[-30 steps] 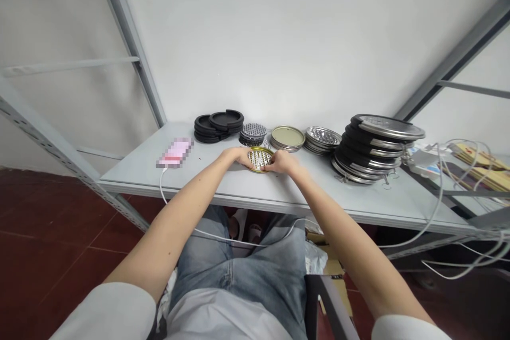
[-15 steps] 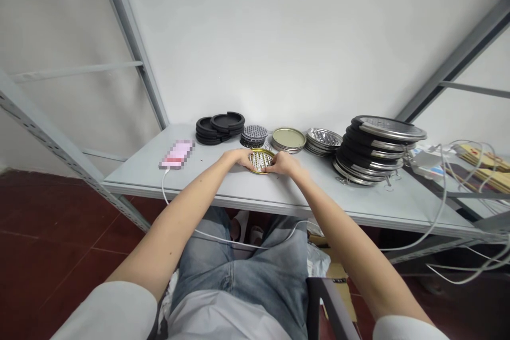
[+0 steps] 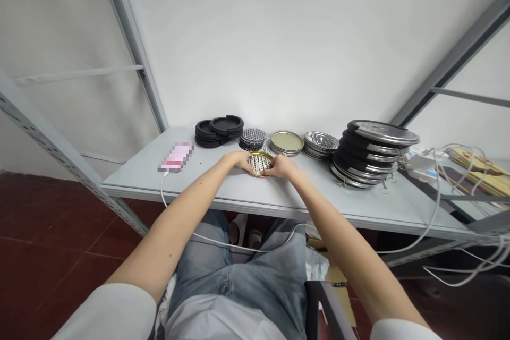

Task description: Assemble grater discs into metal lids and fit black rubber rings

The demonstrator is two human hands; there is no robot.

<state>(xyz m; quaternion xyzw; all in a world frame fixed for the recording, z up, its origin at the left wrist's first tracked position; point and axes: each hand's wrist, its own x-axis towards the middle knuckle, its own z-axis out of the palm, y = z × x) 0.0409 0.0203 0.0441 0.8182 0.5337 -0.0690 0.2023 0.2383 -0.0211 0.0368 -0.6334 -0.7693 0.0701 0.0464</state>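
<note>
A round gold-rimmed tin lid [image 3: 260,162] with a patterned silvery disc inside lies near the front of the grey table. My left hand [image 3: 239,160] grips its left edge, with the thumb over the rim. On the right side my right hand [image 3: 281,166] holds the same lid, fingers bent at its edge. Just behind stand a stack of patterned dark discs [image 3: 254,136] and a stack of plain gold lids [image 3: 287,141]. Silver lids with patterned discs [image 3: 321,141] are stacked right of those.
Black rings [image 3: 226,125] are piled at the back left. A tall stack of black and silver rings [image 3: 374,151] stands at the right. A blurred phone [image 3: 177,156] with a white cable lies left. Metal shelf posts flank the table [image 3: 223,191].
The camera view has shifted slightly, so the table's things appear a little lower and further left. Both hands stay on the gold-rimmed lid.
</note>
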